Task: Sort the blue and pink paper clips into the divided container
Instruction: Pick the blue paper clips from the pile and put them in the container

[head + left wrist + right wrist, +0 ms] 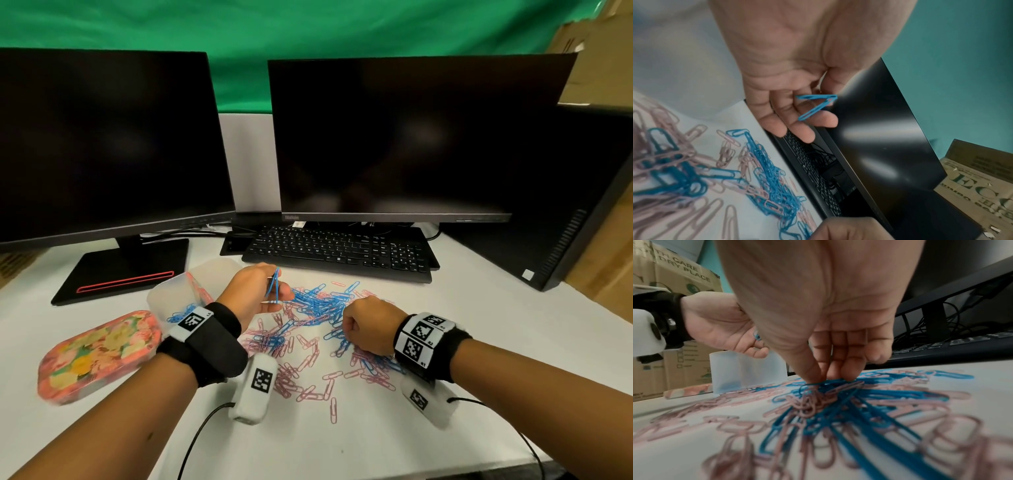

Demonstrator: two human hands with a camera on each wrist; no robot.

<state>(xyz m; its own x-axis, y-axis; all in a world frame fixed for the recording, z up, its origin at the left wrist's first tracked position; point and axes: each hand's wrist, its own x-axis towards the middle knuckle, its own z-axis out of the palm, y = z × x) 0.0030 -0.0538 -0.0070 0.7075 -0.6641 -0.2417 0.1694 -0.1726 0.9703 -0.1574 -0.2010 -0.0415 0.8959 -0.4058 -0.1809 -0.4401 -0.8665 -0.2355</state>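
A mixed pile of blue and pink paper clips [310,346] lies spread on the white table in front of the keyboard. My left hand [275,291] is raised over the pile's left edge and pinches a few linked blue clips [813,105] between thumb and forefinger. My right hand [349,329] is down on the pile, its thumb and fingertips [849,371] pinching blue clips [834,381] at the top of the heap. The translucent divided container [164,291] stands to the left, with blue clips in its near compartment and pink ones in the far compartment.
A floral lid [99,353] lies at the left front. The black keyboard [339,251] sits just behind the pile, under two dark monitors [404,137]. A computer tower [561,212] stands at the right. Wrist camera cables trail across the table's front.
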